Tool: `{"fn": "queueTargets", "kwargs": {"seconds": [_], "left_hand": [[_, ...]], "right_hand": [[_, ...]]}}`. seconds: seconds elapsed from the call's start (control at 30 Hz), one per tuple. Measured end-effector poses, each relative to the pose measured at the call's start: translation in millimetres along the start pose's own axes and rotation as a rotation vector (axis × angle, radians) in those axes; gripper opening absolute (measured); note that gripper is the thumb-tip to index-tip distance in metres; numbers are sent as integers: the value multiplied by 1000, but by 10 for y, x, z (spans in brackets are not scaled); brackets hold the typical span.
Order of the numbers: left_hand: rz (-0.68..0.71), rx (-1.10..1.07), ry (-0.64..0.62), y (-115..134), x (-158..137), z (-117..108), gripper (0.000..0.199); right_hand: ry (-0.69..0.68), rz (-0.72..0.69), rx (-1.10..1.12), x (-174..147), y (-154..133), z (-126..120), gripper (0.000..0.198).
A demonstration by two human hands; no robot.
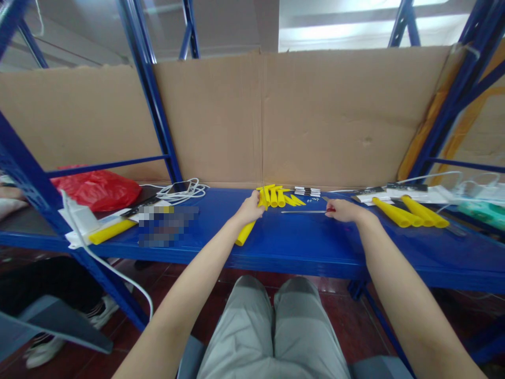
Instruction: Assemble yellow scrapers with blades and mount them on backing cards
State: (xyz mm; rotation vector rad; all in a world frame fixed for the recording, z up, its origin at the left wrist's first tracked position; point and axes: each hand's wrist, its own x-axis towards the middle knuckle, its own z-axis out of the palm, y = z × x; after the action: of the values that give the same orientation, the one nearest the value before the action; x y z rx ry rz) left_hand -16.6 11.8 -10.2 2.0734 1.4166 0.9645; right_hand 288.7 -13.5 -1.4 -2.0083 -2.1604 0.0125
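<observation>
My left hand (251, 207) is closed at the upper end of a yellow plastic handle-like tube (245, 233), whose lower end points toward the shelf's front edge. Just beyond it lie several more yellow tubes (273, 197) and small flat yellow pieces (295, 200). My right hand (342, 210) grips a screwdriver (303, 212) by its red handle. The thin metal shaft lies level and points left toward the yellow parts. A few tiny silvery bits, perhaps screws (313, 199), are on the blue surface between the hands, too small to make out clearly.
White strips with black bands (307, 191) lie at the back against the cardboard (331, 116). On the right are several yellow tubes (410, 213) attached to white parts. A coiled white cable (185, 192), red bag (98, 188) and blue posts (152, 100) stand left. A person's leg shows lower left.
</observation>
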Motion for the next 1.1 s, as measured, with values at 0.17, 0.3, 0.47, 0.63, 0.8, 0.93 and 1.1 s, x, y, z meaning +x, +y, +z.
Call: {"fn": "queueTargets", "kwargs": {"seconds": [0.17, 0.3, 0.47, 0.63, 0.8, 0.93, 1.1], "left_hand": [[-9, 26, 2, 23, -15, -7, 28], [1, 18, 5, 35, -30, -7, 26], [9, 24, 12, 32, -33, -5, 25], [14, -2, 9, 36, -39, 0, 28], [-3, -20, 19, 25, -23, 6, 26], [-22, -148, 23, 8, 6, 32, 25], [-53, -332, 58, -3, 27, 68, 25]], "right_hand": [[-65, 173, -122, 73, 235, 53, 15], [1, 259, -136, 87, 288, 65, 19], [11, 328, -91, 89, 289, 63, 24], [-20, 424, -68, 105, 316, 73, 27], [-11, 552, -101, 74, 235, 52, 33], [19, 526, -100, 50, 153, 34, 35], [163, 404, -84, 124, 12, 35, 37]]}}
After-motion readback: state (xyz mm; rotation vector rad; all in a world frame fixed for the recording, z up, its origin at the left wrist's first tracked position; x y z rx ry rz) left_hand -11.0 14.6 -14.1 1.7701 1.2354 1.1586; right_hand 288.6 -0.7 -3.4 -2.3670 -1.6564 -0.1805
